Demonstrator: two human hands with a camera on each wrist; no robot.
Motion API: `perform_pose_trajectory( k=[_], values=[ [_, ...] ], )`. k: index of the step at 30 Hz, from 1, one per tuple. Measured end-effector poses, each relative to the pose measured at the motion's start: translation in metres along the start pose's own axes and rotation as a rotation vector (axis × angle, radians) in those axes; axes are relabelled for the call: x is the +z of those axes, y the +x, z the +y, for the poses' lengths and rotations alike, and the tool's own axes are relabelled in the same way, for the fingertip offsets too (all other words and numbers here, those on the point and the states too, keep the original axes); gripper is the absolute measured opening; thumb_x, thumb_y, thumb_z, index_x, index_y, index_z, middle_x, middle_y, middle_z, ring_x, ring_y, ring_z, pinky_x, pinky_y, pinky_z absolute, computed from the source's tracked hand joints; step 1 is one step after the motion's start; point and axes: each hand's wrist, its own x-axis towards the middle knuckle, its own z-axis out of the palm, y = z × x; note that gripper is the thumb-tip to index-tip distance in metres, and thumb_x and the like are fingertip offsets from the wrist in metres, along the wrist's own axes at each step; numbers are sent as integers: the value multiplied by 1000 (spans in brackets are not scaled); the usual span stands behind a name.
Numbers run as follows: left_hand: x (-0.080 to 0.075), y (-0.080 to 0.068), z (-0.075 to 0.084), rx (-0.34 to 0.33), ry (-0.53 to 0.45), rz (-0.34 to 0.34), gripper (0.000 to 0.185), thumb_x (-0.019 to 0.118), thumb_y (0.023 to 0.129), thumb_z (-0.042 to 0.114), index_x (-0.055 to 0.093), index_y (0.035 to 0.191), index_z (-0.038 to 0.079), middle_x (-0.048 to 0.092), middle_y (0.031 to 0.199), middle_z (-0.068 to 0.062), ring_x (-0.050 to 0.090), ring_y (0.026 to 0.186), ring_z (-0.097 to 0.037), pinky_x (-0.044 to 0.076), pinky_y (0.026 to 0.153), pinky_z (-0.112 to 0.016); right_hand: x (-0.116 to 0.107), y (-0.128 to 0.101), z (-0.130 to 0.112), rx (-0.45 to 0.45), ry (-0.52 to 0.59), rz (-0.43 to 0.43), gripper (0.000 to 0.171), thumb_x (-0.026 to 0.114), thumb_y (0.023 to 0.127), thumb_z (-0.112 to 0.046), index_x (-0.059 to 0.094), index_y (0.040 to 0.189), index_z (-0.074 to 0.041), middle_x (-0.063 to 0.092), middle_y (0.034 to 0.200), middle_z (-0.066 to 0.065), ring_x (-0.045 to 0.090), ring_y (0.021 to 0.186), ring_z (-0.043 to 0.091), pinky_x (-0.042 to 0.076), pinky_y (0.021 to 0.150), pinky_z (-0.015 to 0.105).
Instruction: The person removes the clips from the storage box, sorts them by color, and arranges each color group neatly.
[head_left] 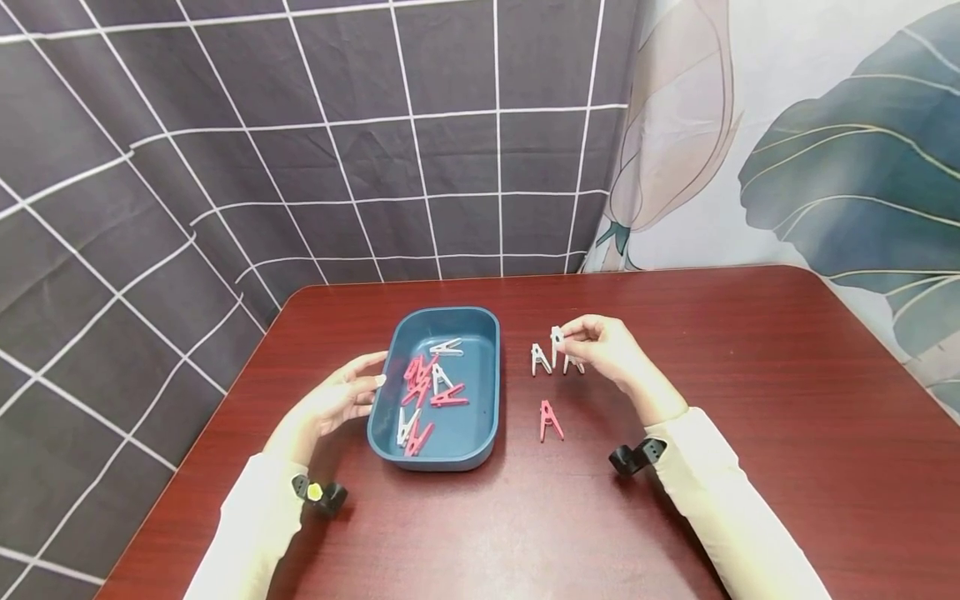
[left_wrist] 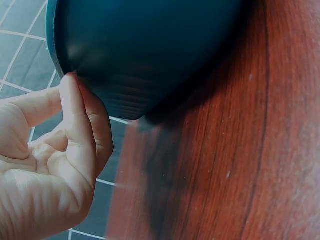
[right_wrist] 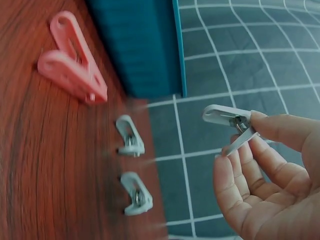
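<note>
A blue plastic bin [head_left: 480,417] stands on the table with several red clothespins [head_left: 448,396] and white clothespins [head_left: 447,347] lying loose inside. At its left side my left hand [head_left: 337,398] pinches the rim with thumb and fingers, also seen from below in the left wrist view. To the right of the bin my right hand [head_left: 603,346] pinches a white clothespin [right_wrist: 227,115] above the table. Just under that hand, two more white clothespins [right_wrist: 131,136] lie on the tabletop. Closer to the front is a single red clothespin [head_left: 550,420].
The dark red wooden table [head_left: 750,375] reaches well to the right of the right hand. A grey curtain with white grid lines [head_left: 450,158] hangs behind and to the left. A leaf-patterned curtain [head_left: 847,183] hangs at the right.
</note>
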Motion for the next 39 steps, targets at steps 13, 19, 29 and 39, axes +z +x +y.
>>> perform_pose_trajectory(
  k=[13, 19, 29, 39],
  values=[
    [0, -1, -2, -2, 21, 8, 58, 51, 98, 15, 24, 149, 10, 66, 101, 6, 66, 87, -12, 54, 81, -28, -26, 5, 24, 105, 65, 51, 33, 62, 86, -1, 55, 110, 20, 63, 73, -6, 57, 63, 3, 52, 62, 17],
    [1, -3, -2, -10, 35, 21, 58, 52, 98, 17, 25, 149, 11, 64, 105, 5, 67, 89, -12, 54, 82, -29, -31, 6, 34, 168, 43, 60, 34, 62, 87, -3, 54, 111, 20, 60, 70, -6, 54, 62, 4, 51, 61, 17],
    [0, -2, -5, -12, 25, 22, 58, 52, 98, 16, 24, 149, 11, 65, 104, 6, 67, 89, -12, 54, 82, -29, -35, 9, 48, 251, 20, 91, 28, 59, 87, -1, 56, 107, 19, 64, 74, -5, 54, 61, 1, 50, 58, 17],
    [0, 1, -5, -8, 10, 18, 59, 52, 98, 16, 25, 149, 11, 67, 100, 7, 67, 87, -11, 54, 80, -29, -34, 11, 53, 293, -55, 107, 27, 56, 86, 0, 59, 106, 18, 64, 79, 3, 55, 61, 2, 52, 58, 18]
  ],
)
